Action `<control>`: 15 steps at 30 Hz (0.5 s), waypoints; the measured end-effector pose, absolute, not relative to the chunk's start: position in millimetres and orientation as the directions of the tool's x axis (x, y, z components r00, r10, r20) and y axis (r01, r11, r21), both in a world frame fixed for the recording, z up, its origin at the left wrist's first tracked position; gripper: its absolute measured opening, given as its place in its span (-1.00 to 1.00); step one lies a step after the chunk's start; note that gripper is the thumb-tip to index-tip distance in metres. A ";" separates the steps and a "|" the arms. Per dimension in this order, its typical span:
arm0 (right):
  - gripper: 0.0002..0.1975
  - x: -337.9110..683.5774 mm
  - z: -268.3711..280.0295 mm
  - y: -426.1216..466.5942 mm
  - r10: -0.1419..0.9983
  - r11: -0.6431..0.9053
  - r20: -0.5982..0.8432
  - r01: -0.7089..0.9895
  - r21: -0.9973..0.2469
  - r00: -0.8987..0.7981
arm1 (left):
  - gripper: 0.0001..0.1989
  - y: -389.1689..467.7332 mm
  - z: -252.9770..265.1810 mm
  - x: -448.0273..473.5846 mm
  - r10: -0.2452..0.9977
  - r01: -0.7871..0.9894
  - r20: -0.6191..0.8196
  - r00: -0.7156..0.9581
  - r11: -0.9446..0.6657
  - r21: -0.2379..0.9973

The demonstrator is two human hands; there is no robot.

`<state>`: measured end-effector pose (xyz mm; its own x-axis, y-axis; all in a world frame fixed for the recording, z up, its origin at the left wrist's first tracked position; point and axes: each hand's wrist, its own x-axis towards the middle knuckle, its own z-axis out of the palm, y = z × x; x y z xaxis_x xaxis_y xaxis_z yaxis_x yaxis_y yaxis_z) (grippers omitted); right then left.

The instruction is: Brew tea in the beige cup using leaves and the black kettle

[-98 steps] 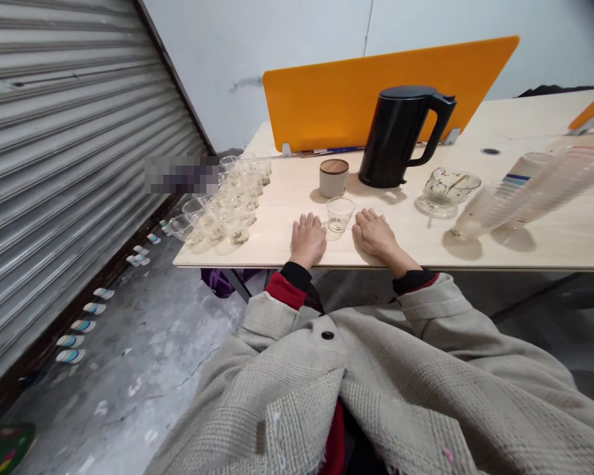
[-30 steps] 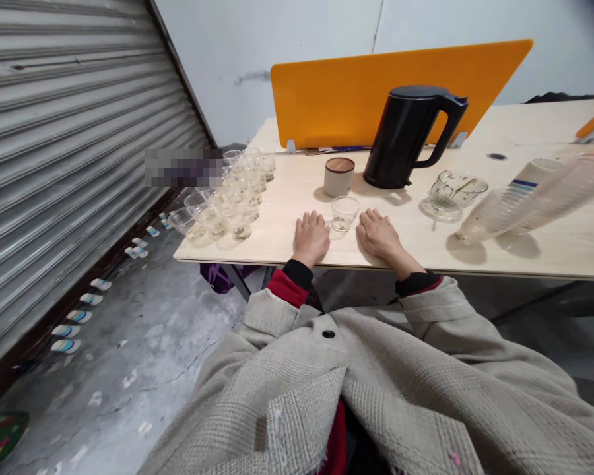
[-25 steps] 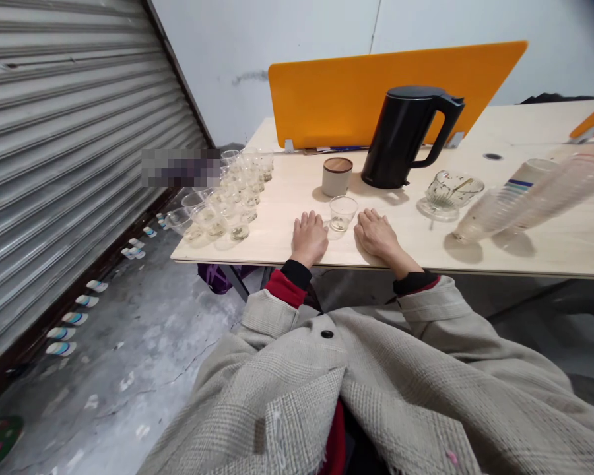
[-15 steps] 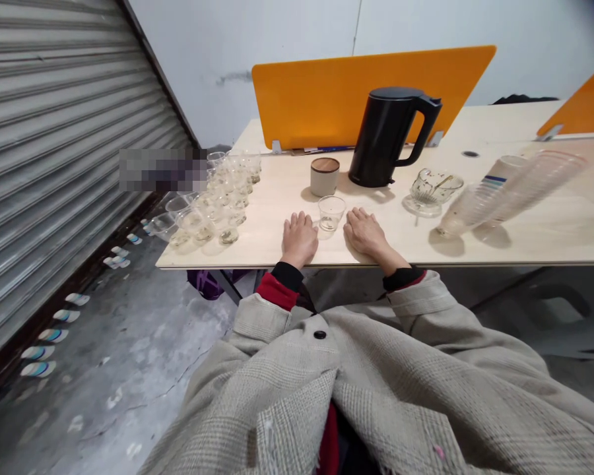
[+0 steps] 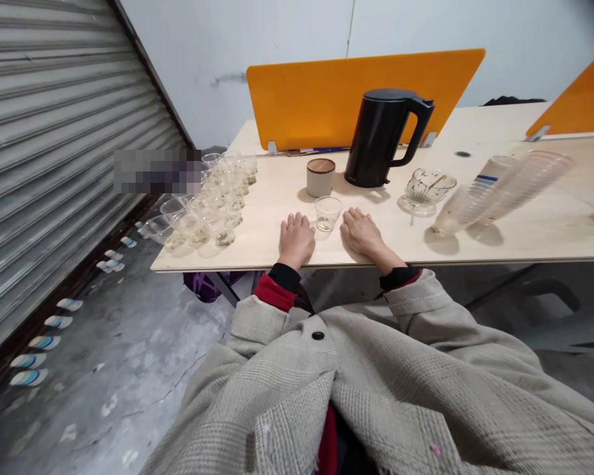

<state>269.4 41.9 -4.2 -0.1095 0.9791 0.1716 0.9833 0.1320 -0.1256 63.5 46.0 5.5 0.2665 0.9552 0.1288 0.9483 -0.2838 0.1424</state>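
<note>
Both palms rest on the pale wooden table point(image 5: 287, 251), one on each side of a clear plastic cup point(image 5: 327, 212). The cup stands upright with a little dark matter at its bottom. My left hand point(image 5: 297, 239) lies flat to its left, and my right hand point(image 5: 362, 232) lies flat to its right; neither holds anything. Behind the cup is a grey canister point(image 5: 321, 179) with a wooden lid. A black electric kettle point(image 5: 380, 142) stands further back. To the right, a glass bowl point(image 5: 428, 188) contains dark bits and a small stick-like tool.
Several clear cups point(image 5: 222, 198) crowd the table's left end, with dark bits in their bottoms. Tall stacks of nested cups point(image 5: 495, 194) lie slanted at right. An orange divider point(image 5: 307, 105) stands behind. Paper cups point(image 5: 44, 342) line the floor by the roller shutter point(image 5: 69, 132).
The view has shifted slightly, so the table items appear a little further left, and a bit more shows at the right edge. My hands and the cup keep their places.
</note>
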 end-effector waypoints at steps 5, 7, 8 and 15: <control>-0.50 268.7 -1.9 41.3 0.983 0.124 0.149 0.985 -0.122 -0.105 | -0.42 46.2 5.1 63.9 0.955 0.948 0.139 0.263 -0.282 0.144; -0.50 268.6 -1.3 40.9 0.983 0.122 0.149 0.985 -0.120 -0.104 | -0.42 46.4 5.2 63.8 0.955 0.949 0.133 0.265 -0.283 0.141; -0.50 268.7 -1.3 40.8 0.983 0.123 0.149 0.985 -0.118 -0.105 | -0.41 46.4 5.3 63.8 0.955 0.949 0.129 0.267 -0.284 0.139; -0.51 268.1 -2.1 40.8 0.982 0.127 0.154 0.986 -0.108 -0.110 | -0.42 46.0 5.7 63.5 0.952 0.948 0.137 0.273 -0.290 0.129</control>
<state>268.1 40.8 -2.1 -0.1097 0.9819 0.1543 0.9860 0.1271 -0.1080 63.5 46.0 5.7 0.2726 0.9523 0.1370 0.9483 -0.2900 0.1290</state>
